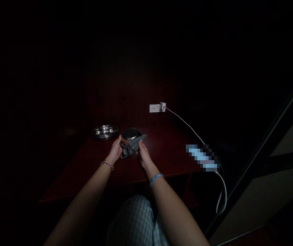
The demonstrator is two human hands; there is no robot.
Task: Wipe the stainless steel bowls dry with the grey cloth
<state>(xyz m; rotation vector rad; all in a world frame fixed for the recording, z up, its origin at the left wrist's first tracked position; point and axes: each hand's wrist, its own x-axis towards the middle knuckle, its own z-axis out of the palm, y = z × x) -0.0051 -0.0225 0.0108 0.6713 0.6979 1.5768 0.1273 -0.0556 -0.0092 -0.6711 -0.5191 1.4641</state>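
Observation:
Between my two hands is a shiny metal bowl (130, 133), its dark round base facing up. My left hand (115, 150) grips the bowl's left side, with the thumb along its wall. A grey cloth (131, 147) is bunched against the near and right side of the bowl. My right hand (144, 153) is closed on the cloth, pressing it to the bowl; some of its fingers are hidden beneath. To the left, a stack of shiny metal plates (104, 132) rests on the table, apart from my hands.
The dark red table (84, 171) has its front edge just ahead of my knees. A white charger (163, 106) sits in the wall socket (154, 108). Its white cable (187, 124) runs to a blurred-out bright object (202, 159) at right. A dark slanted frame stands far right.

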